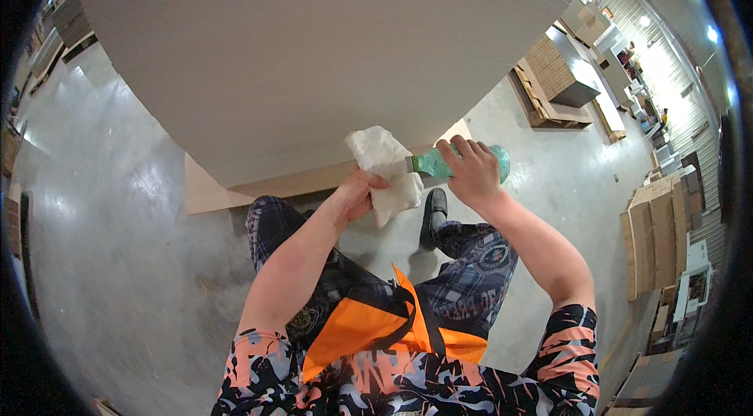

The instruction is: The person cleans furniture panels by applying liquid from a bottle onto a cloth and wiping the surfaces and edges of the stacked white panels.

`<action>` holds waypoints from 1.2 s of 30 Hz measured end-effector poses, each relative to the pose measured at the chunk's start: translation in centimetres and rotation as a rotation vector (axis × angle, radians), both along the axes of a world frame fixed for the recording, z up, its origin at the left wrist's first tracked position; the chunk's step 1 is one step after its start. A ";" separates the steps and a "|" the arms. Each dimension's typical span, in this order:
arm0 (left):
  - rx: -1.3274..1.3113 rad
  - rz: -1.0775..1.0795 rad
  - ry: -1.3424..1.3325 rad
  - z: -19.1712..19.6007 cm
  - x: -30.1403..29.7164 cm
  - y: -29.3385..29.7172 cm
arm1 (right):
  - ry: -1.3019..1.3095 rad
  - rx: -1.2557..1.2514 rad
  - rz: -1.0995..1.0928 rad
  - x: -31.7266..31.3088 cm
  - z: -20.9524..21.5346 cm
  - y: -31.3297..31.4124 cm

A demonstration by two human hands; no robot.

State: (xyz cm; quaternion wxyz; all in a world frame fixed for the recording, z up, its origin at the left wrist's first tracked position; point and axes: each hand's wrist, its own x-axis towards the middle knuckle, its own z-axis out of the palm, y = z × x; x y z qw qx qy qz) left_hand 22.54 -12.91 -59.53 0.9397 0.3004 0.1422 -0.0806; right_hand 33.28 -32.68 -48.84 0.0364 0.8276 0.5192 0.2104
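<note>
My left hand [357, 193] grips a crumpled white cloth [384, 167] at the near edge of a large pale board [329, 47]. My right hand [471, 170] holds a green plastic bottle [459, 163] on its side, its neck pointing left into the cloth. Both hands are close together above my knees. The bottle's mouth is hidden by the cloth.
The big board rests on a stack of brown panels [235, 190] in front of me. Grey concrete floor [110, 243] spreads to the left. Pallets of stacked boards [553, 79] stand at the back right, and cardboard stacks [655, 236] line the right side.
</note>
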 end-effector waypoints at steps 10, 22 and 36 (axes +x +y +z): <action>-0.045 -0.067 -0.120 0.9 -0.6 -0.4 | -0.267 -0.250 0.081 -0.4 4.3 3.9; -0.110 -0.107 -0.143 0.8 -0.9 0.1 | -0.323 -0.277 0.086 -0.1 5.4 4.8; -0.086 -0.103 -0.183 -0.7 -0.1 -0.1 | -0.208 -0.262 0.041 -1.2 4.5 5.4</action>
